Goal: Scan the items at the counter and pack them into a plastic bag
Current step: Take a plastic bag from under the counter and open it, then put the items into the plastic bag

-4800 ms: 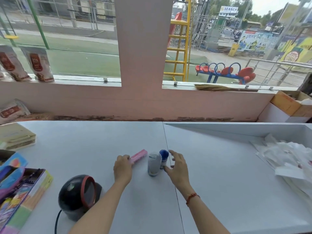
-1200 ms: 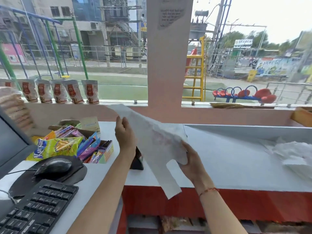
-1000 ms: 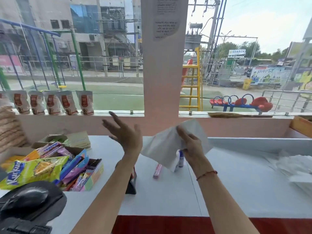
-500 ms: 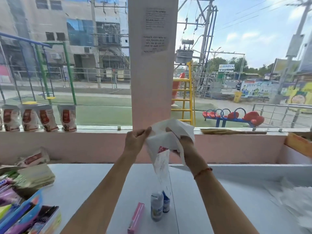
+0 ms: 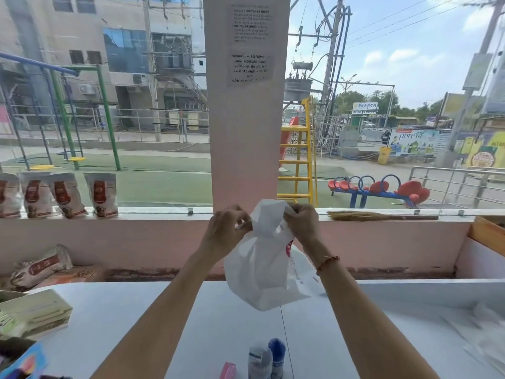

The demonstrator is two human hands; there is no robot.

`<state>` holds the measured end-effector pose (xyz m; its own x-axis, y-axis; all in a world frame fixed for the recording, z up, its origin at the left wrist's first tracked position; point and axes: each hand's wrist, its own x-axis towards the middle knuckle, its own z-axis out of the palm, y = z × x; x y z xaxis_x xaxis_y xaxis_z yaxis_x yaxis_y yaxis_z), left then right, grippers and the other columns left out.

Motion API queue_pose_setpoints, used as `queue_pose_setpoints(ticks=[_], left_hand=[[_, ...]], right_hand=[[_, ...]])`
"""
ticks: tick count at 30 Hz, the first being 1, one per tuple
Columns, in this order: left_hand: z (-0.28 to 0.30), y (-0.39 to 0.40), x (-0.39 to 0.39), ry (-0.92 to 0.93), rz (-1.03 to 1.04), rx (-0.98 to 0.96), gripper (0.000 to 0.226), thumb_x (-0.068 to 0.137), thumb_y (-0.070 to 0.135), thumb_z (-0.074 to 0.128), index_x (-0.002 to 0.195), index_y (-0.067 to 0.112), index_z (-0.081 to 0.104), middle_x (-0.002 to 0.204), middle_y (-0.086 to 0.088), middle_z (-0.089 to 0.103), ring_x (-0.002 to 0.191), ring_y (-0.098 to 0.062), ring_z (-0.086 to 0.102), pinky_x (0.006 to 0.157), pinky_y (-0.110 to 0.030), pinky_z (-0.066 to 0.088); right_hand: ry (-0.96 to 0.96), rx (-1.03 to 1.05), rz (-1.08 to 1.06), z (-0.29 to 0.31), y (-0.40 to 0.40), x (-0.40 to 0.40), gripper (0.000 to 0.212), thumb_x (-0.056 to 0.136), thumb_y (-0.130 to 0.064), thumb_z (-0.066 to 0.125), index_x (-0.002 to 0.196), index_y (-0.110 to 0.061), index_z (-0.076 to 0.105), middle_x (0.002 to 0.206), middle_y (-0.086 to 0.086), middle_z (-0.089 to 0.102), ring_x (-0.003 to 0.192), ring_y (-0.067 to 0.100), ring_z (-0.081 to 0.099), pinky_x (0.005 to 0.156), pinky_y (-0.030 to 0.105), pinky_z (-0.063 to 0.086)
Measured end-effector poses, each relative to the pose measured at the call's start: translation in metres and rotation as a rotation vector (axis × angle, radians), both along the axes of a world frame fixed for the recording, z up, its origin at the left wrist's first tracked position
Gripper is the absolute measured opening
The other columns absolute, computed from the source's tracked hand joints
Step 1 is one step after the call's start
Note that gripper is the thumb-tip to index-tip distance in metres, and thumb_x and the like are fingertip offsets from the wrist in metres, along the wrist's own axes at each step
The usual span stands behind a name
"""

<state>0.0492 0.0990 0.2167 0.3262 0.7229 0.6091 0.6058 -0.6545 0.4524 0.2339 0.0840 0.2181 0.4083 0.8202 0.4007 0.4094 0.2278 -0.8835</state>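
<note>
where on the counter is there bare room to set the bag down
Bare counter lies between the flat box stack on the left and the seam, under the bag. Right of the seam is also bare, up to the blurred white pile. Crowded: near edge, with the two bottles and pink pack.

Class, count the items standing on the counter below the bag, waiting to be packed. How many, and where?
3, at the bottom edge: pink box leftmost, grey-white bottle in the middle, blue-capped bottle right. More may lie below the frame.
</note>
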Motion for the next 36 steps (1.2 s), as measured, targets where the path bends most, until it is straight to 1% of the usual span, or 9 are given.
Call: queue_pose_setpoints(ticks=[2, 5, 9, 13, 17, 21, 25, 31, 36], left_hand=[[-0.001, 0.013, -0.007, -0.140, 0.006, -0.161, 0.015, 0.088, 0.015, 0.053, 0.082, 0.009, 0.066, 0.082, -0.015, 0.069, 0.078, -0.032, 0.064, 0.064, -0.031, 0.041], [-0.010, 0.033, -0.024, -0.242, -0.022, -0.349, 0.019, 0.087, 0.004, 0.046, 0.096, 0.010, 0.062, 0.093, -0.014, 0.069, 0.084, -0.027, 0.061, 0.068, -0.030, 0.043], [-0.028, 0.049, -0.031, -0.025, -0.118, -0.391, 0.050, 0.075, -0.011, 0.041, 0.111, 0.017, 0.062, 0.096, 0.003, 0.070, 0.095, -0.021, 0.063, 0.075, -0.022, 0.047], [-0.053, 0.053, -0.029, -0.042, -0.236, -0.639, 0.044, 0.070, 0.018, 0.057, 0.108, 0.041, 0.058, 0.099, 0.008, 0.073, 0.090, -0.016, 0.068, 0.078, -0.032, 0.056], [-0.089, 0.053, -0.031, -0.060, -0.077, -0.725, 0.037, 0.082, 0.051, 0.059, 0.097, 0.019, 0.070, 0.092, -0.008, 0.073, 0.081, -0.027, 0.067, 0.074, -0.036, 0.053], [-0.120, 0.043, -0.028, -0.174, 0.025, -0.670, 0.049, 0.091, 0.044, 0.052, 0.087, 0.000, 0.073, 0.079, -0.016, 0.064, 0.072, -0.024, 0.054, 0.068, -0.035, 0.038], [-0.134, 0.031, -0.031, -0.261, -0.032, -0.775, 0.035, 0.096, 0.031, 0.046, 0.095, 0.004, 0.069, 0.085, -0.009, 0.073, 0.076, -0.027, 0.066, 0.071, -0.035, 0.050], [-0.147, 0.017, -0.049, -0.267, -0.009, -0.805, 0.028, 0.099, 0.032, 0.038, 0.102, 0.013, 0.059, 0.070, -0.005, 0.068, 0.055, -0.019, 0.061, 0.060, -0.028, 0.046], [-0.155, 0.010, -0.061, -0.374, 0.004, -0.846, 0.031, 0.099, 0.028, 0.035, 0.104, 0.008, 0.060, 0.069, -0.008, 0.062, 0.055, -0.021, 0.053, 0.062, -0.032, 0.044]], right_hand=[[-0.212, 0.023, 0.013, 0.006, 0.010, 0.002, 0.022, 0.075, -0.022, 0.079, 0.072, -0.001, 0.074, 0.062, 0.004, 0.058, 0.059, 0.015, 0.045, 0.051, 0.022, 0.032], [-0.571, -0.046, 0.050, 0.005, 0.027, 0.013, 0.039, 0.070, -0.014, 0.084, 0.107, -0.009, 0.071, 0.089, 0.006, 0.071, 0.075, 0.020, 0.062, 0.057, 0.008, 0.037], [-0.859, 0.021, -0.032, -0.016, 0.051, 0.002, 0.028, 0.078, 0.007, 0.071, 0.105, 0.000, 0.066, 0.103, 0.017, 0.068, 0.090, 0.032, 0.067, 0.072, 0.021, 0.046], [-1.051, 0.155, -0.119, -0.050, 0.059, -0.022, 0.039, 0.069, 0.008, 0.076, 0.103, -0.003, 0.059, 0.100, 0.016, 0.065, 0.091, 0.032, 0.061, 0.077, 0.038, 0.057], [-0.972, 0.121, 0.000, -0.088, 0.047, -0.034, 0.050, 0.068, 0.003, 0.076, 0.103, -0.011, 0.043, 0.101, 0.015, 0.059, 0.088, 0.028, 0.055, 0.073, 0.040, 0.056], [-0.727, -0.363, 0.574, -0.118, 0.016, -0.041, 0.017, 0.074, -0.018, 0.081, 0.082, -0.013, 0.067, 0.075, -0.005, 0.065, 0.064, 0.010, 0.061, 0.065, 0.027, 0.057], [-0.727, -0.769, 0.822, -0.144, -0.012, -0.058, 0.036, 0.074, -0.025, 0.082, 0.107, -0.017, 0.069, 0.106, 0.002, 0.075, 0.094, 0.016, 0.070, 0.089, 0.029, 0.056], [-1.169, -0.911, 0.898, -0.157, -0.037, -0.096, 0.071, 0.063, -0.037, 0.088, 0.126, -0.028, 0.057, 0.132, 0.005, 0.054, 0.121, 0.025, 0.045, 0.104, 0.043, 0.044], [-1.494, -1.042, 0.787, -0.141, -0.044, -0.078, 0.085, 0.059, -0.032, 0.090, 0.133, -0.021, 0.051, 0.133, 0.009, 0.054, 0.122, 0.029, 0.047, 0.092, 0.042, 0.046]])
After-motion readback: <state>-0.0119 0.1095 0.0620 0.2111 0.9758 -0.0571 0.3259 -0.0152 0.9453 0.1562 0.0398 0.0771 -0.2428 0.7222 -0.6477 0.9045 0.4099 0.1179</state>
